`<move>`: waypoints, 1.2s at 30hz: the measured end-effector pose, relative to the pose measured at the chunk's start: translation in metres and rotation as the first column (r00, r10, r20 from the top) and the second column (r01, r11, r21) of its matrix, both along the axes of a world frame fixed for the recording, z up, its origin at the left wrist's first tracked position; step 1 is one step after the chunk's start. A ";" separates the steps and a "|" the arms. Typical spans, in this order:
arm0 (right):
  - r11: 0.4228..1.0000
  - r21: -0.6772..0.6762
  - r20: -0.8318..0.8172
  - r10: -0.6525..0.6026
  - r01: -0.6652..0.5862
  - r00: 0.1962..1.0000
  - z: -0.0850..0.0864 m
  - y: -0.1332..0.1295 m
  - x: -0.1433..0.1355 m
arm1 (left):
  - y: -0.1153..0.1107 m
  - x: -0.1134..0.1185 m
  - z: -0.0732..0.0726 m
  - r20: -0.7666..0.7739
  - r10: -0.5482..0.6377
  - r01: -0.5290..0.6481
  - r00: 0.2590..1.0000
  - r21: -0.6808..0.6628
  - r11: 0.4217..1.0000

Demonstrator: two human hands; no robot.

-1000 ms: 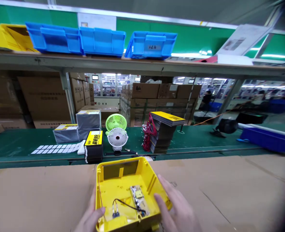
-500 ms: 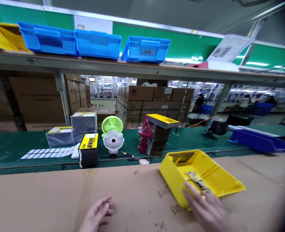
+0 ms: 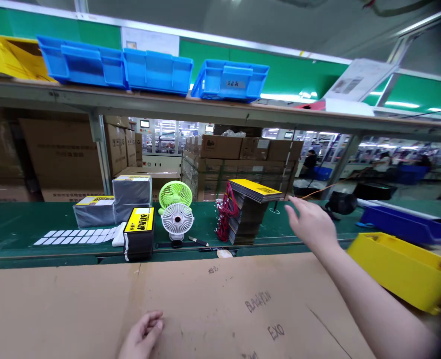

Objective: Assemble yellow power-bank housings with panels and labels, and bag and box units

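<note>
My right hand [image 3: 312, 222] is raised over the back of the bench, fingers apart and holding nothing, just right of a stack of dark cards topped with a yellow one [image 3: 255, 188]. Low in the view, my left hand [image 3: 142, 335] hovers at or rests on the cardboard sheet [image 3: 190, 304], its fingers loosely curled with nothing visible in them. The yellow bin [image 3: 403, 269] is at the right edge, beyond my right forearm, with something dark and blurred at its far right side. Red cords [image 3: 225, 212] hang beside the card stack.
On the green bench [image 3: 205, 219] stand a white fan [image 3: 177, 220], a green fan [image 3: 175, 194], a black box with yellow top [image 3: 139, 234], grey-wrapped boxes [image 3: 132, 192], white labels [image 3: 76, 236] and a dark blue bin [image 3: 403, 224]. Light blue bins [image 3: 158, 72] line the shelf above.
The yellow bin has moved from the cardboard's middle right to the right edge. My right hand has left it and risen toward the card stack. My left hand has shifted slightly left and down.
</note>
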State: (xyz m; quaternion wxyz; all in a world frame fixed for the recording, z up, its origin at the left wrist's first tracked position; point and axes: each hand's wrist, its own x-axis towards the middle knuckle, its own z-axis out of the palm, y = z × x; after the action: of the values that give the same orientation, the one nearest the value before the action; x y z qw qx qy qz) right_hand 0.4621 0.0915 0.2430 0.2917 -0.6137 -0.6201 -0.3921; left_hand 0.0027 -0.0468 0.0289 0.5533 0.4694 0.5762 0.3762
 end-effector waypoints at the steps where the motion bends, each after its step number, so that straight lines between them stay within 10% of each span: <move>1: 1.000 -0.005 0.019 0.019 -0.019 1.000 0.010 0.012 -0.014 | 0.001 -0.001 -0.004 0.004 0.000 0.000 1.000 -0.007 1.000; 7: 0.985 -0.167 0.087 -0.021 0.035 0.996 0.029 0.062 -0.064 | 0.009 -0.008 -0.028 0.075 -0.019 0.018 0.997 0.023 1.000; 17: 0.951 -0.240 0.080 -0.178 0.193 0.981 0.032 0.069 -0.081 | 0.014 -0.012 -0.045 0.032 -0.050 0.047 0.998 0.088 0.995; 28: 0.939 -0.246 0.118 -0.219 0.242 0.969 0.036 0.063 -0.089 | 0.013 -0.010 -0.040 0.010 -0.021 0.020 1.000 0.089 0.996; 36: 0.968 -0.118 0.103 -0.209 0.220 0.972 0.073 0.056 -0.089 | 0.009 -0.005 -0.019 0.005 0.000 0.000 1.000 0.026 1.000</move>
State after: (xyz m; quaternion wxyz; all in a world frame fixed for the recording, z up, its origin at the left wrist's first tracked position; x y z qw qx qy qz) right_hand 0.3727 0.1478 0.3155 0.1790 -0.6764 -0.5865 -0.4079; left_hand -0.0018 -0.0380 0.0103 0.5487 0.4756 0.5699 0.3846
